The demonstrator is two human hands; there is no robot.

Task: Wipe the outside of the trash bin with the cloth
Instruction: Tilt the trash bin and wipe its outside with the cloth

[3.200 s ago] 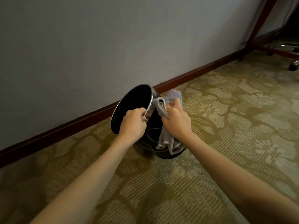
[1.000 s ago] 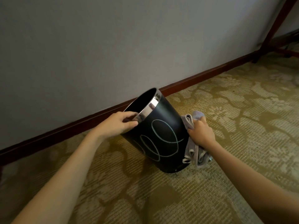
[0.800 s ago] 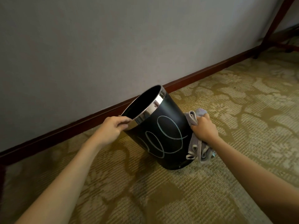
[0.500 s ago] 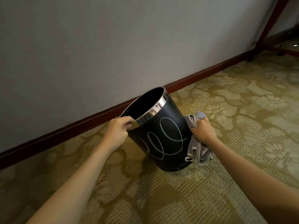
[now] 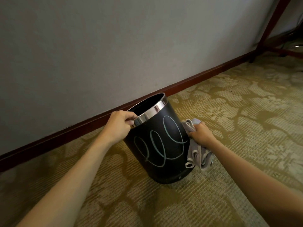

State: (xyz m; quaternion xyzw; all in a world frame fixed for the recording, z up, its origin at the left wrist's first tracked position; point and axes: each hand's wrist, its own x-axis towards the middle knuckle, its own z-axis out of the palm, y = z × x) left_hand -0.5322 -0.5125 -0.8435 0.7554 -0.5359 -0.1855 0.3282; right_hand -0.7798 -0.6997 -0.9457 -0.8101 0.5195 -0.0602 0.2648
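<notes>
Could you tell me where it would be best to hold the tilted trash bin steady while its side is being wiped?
Probably by the metal rim, from the left, as the left hand grips it now: the trash bin leans that way, leaving its right side free for the cloth.

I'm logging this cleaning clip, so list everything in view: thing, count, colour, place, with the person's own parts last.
trash bin: one, black with a shiny metal rim and pale looping scribbles on its side, tilted on the carpet near the wall.
cloth: one, grey, bunched against the bin's right side, hanging down toward the carpet.
carpet: one, olive and beige pattern, covering the floor.
wall: one, grey, behind the bin.
baseboard: one, dark red-brown, along the foot of the wall.
furniture legs: dark red wood, top right corner; count unclear.
left hand: one, grips the bin's rim.
right hand: one, grips the cloth against the bin.
</notes>
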